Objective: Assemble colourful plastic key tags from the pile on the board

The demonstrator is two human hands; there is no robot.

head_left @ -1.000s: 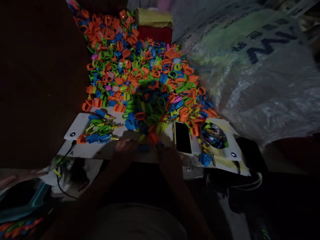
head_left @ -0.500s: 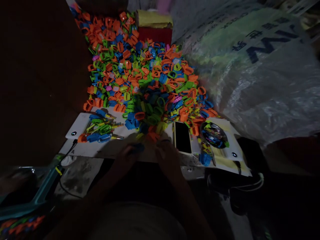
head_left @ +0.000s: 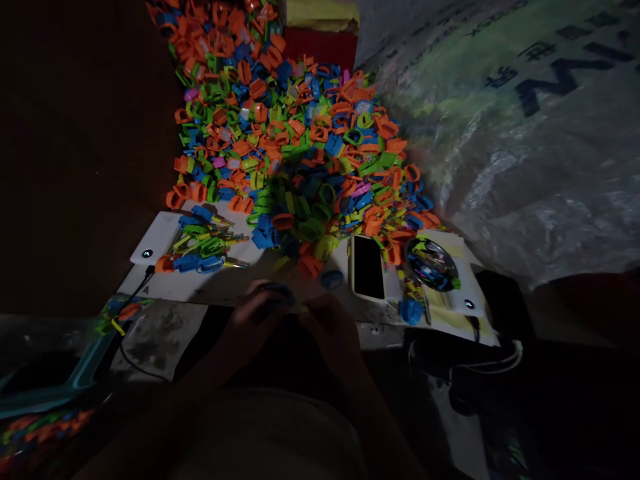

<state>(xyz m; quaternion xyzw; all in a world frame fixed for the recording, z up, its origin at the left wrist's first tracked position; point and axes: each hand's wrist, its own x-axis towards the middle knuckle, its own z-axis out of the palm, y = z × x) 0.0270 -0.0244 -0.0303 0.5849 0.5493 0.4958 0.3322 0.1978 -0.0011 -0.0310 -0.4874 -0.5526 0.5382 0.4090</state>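
Observation:
My left hand (head_left: 253, 313) and my right hand (head_left: 327, 320) meet in deep shadow at the near edge of a white board (head_left: 160, 240). The left fingers curl round a small dark blue plastic piece (head_left: 275, 291). The right fingers pinch toward the same spot, and what they hold is too dark to name. Just beyond the hands rises a big heap of orange, green and blue plastic clips (head_left: 295, 140). One blue piece (head_left: 331, 279) lies loose on the board near my right hand.
A phone (head_left: 367, 267) lies face up on the board, with a round dish (head_left: 431, 263) of small parts to its right. Sorted clips (head_left: 200, 243) lie at the board's left. A large plastic sack (head_left: 525, 133) fills the right. A teal tray (head_left: 60, 387) sits lower left.
Both hands have drawn back from the foot of the heap toward me and come together. The left hand now holds a blue piece. The view has tilted slightly.

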